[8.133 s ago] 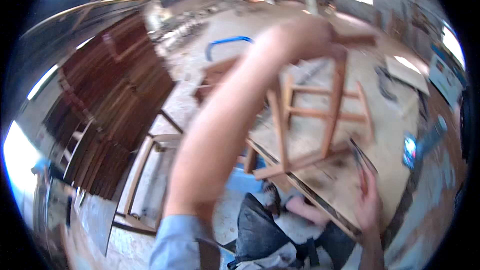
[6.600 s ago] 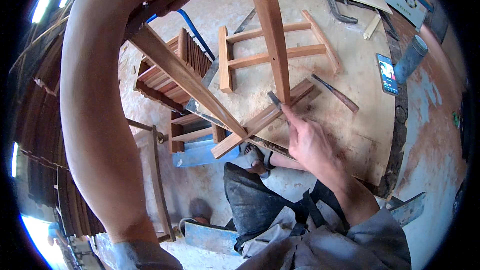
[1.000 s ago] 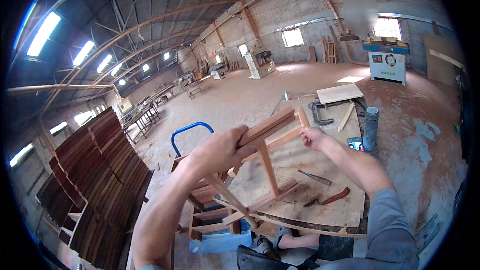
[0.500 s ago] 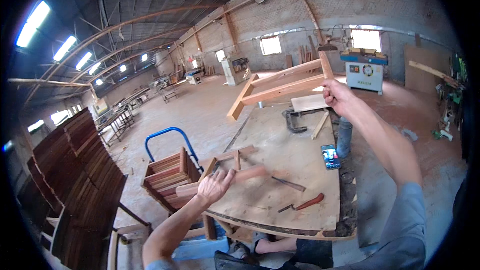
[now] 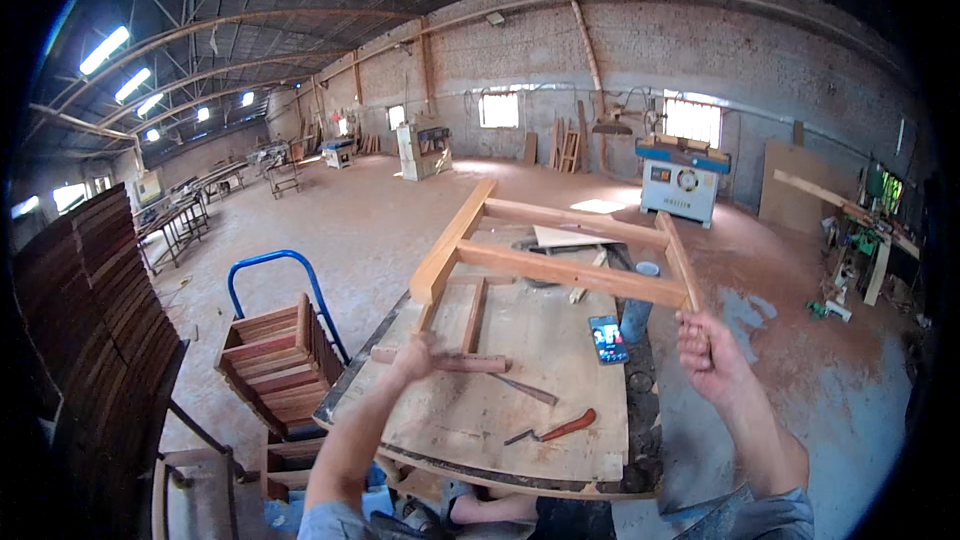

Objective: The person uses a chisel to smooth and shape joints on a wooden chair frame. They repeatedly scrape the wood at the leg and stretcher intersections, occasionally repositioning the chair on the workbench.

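A light wooden frame (image 5: 572, 271), made of two long rails between a thick left piece and a right end piece, is held up above the workbench (image 5: 575, 380). My right hand (image 5: 712, 355) is closed around the near lower end of its right piece. A second wooden frame (image 5: 474, 316) lies flat on the bench below, partly hidden by the raised one. My left hand (image 5: 412, 358) is at the left part of this lower frame; its fingers are blurred and their grip is unclear. Closer to me lie a chisel-like tool (image 5: 527, 389) and a red-handled tool (image 5: 570, 424).
A phone (image 5: 607, 339) and a grey cylinder (image 5: 636, 318) sit at the bench's right side. Stacked wooden pieces (image 5: 285, 365) and a blue-handled trolley (image 5: 275, 258) stand to the left, beside a tall dark wood stack (image 5: 90, 340). A blue-topped machine (image 5: 680, 180) stands farther back.
The raised frame has come down and nearer, its left piece now above the lower frame. My right hand has lowered with it. The view has turned slightly right.
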Motion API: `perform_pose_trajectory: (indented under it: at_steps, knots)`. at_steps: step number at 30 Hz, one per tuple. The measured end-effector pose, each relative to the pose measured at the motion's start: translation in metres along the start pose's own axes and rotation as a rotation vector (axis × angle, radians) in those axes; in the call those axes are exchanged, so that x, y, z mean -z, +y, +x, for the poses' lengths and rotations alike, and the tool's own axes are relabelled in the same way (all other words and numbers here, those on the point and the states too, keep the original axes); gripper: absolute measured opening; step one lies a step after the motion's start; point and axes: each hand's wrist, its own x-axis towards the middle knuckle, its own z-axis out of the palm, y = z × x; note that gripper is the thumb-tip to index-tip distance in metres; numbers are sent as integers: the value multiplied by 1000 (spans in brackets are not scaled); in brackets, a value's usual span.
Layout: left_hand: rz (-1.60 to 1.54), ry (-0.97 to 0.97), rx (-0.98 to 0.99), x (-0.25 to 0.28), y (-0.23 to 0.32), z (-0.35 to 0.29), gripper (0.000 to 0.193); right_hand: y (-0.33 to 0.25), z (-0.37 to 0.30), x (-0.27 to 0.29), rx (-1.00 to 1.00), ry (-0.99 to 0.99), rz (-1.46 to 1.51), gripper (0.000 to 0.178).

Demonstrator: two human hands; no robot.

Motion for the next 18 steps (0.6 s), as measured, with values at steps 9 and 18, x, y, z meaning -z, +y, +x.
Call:
perform_pose_trajectory:
  at_steps: [9,18]
  knots:
    - [-603,-64,565,206,153,-52,63,139,-31,-3,-149,-85,0,19]
    - [327,120,306,332,215,-88,32,285,-23,-25,-222,-649,-437,55]
